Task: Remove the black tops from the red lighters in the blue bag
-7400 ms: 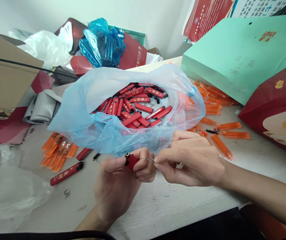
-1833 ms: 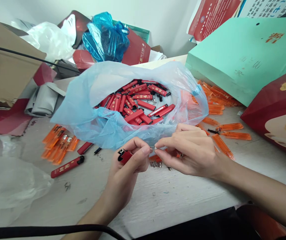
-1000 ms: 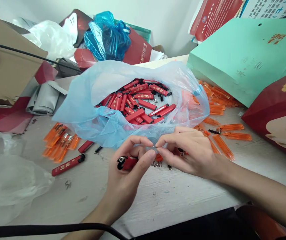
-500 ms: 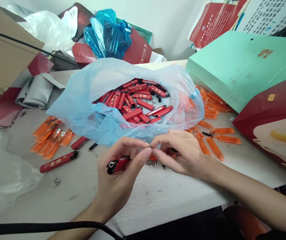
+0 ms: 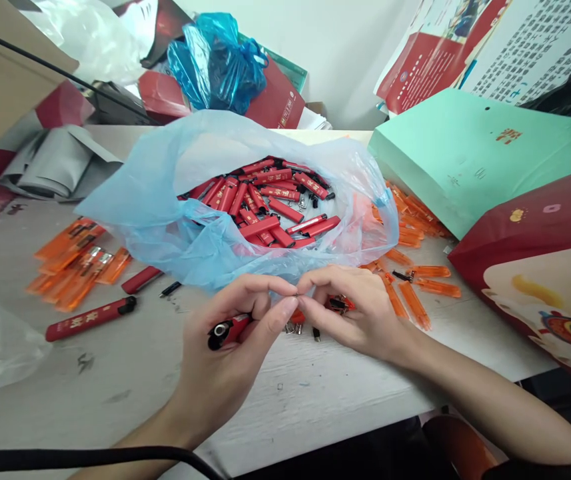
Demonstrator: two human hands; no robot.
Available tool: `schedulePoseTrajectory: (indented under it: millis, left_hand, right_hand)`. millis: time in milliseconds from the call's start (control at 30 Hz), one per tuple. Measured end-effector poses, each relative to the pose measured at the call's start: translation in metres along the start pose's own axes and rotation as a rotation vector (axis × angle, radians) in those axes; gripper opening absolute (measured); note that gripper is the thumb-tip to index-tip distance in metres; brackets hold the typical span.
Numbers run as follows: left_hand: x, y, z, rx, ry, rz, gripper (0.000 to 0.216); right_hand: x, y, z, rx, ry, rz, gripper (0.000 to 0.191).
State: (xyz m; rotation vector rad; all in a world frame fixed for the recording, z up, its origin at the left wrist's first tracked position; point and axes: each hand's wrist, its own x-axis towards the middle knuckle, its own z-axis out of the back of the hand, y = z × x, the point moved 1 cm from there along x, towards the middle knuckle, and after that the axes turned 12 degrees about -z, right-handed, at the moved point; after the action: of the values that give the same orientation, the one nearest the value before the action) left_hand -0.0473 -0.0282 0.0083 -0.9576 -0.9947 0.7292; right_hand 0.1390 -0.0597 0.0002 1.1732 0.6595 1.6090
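Note:
My left hand (image 5: pixel 235 353) is closed around a red lighter (image 5: pixel 229 331), whose dark end with a metal ring points toward me. Its thumb and forefinger also pinch at a tiny thing too small to name. Against those fingertips, my right hand (image 5: pixel 352 303) pinches with thumb and forefinger at the same spot. Just beyond both hands lies a light blue plastic bag (image 5: pixel 135 180), its mouth spread around many red lighters (image 5: pixel 285 210). Small metal parts (image 5: pixel 295 327) sit on the table below the fingertips, partly hidden by the hands.
Orange lighter bodies (image 5: pixel 78 273) lie at left, near a loose red lighter (image 5: pixel 90 319). More orange bodies (image 5: pixel 415 303) are scattered right. A mint-green bag (image 5: pixel 445 147) and a red printed bag (image 5: pixel 540 247) stand at right. A knotted blue bag (image 5: pixel 218 67) is behind.
The view has shifted slightly, so the table items at left appear farther left. Both hands stay fingertip to fingertip, with the red lighter still in my left hand.

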Motion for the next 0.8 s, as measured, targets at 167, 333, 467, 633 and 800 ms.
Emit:
schedulePoseTrajectory:
  millis: [167, 333, 467, 633, 800]
  left_hand:
    - [0.0006, -0.0014, 0.0003, 0.007, 0.009, 0.001, 0.007]
    - [-0.0014, -0.0009, 0.0010, -0.002, 0.026, -0.002, 0.007]
    - [-0.0025, -0.0013, 0.0013, 0.000, 0.024, -0.011, 0.006]
    - [-0.0017, -0.0021, 0.0013, -0.007, 0.017, -0.005, 0.008]
    - [-0.0017, -0.0002, 0.0005, -0.007, 0.017, 0.000, 0.005]
  right_hand:
    - [-0.0002, 0.0022, -0.0005, -0.060, -0.023, 0.025, 0.005]
    - [0.0003, 0.0015, 0.0003, -0.071, -0.022, 0.031, 0.004]
    - [-0.0001, 0.0005, -0.0002, -0.063, -0.026, 0.037, 0.004]
    - [-0.0004, 0.0008, -0.0010, -0.074, -0.042, 0.064, 0.004]
    - [-0.0005, 0.0003, -0.0006, -0.071, -0.038, 0.050, 0.004]
